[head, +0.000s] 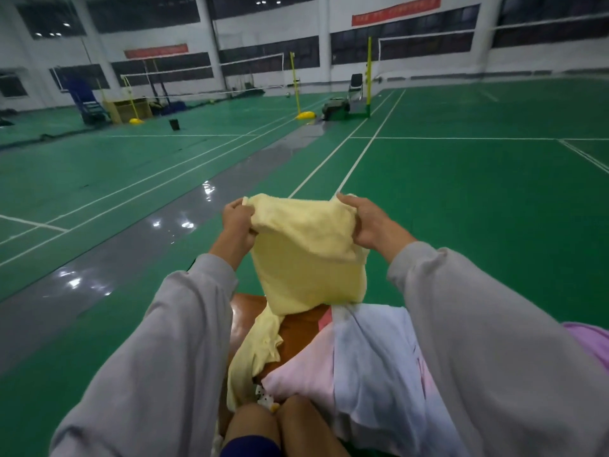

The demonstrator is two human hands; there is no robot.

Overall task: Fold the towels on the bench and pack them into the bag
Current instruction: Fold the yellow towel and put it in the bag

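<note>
yellow towel [306,245]: top edge pinched between left hand [238,225] and right hand [365,222], length hanging down to bench [296,328].

I hold the towel [306,245] up in front of me, left hand [238,222] on its left corner, right hand [369,222] on its right. Its tail drops onto the bench [296,331] below, and the heap of towels [362,357] lies just right of that, ahead of my knees [280,423].

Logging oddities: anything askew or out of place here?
Nothing damaged. The yellow towel, gripped by the left hand and right hand, trails crumpled onto the bench, beside a rumpled pink towel and pale blue towel.
</note>
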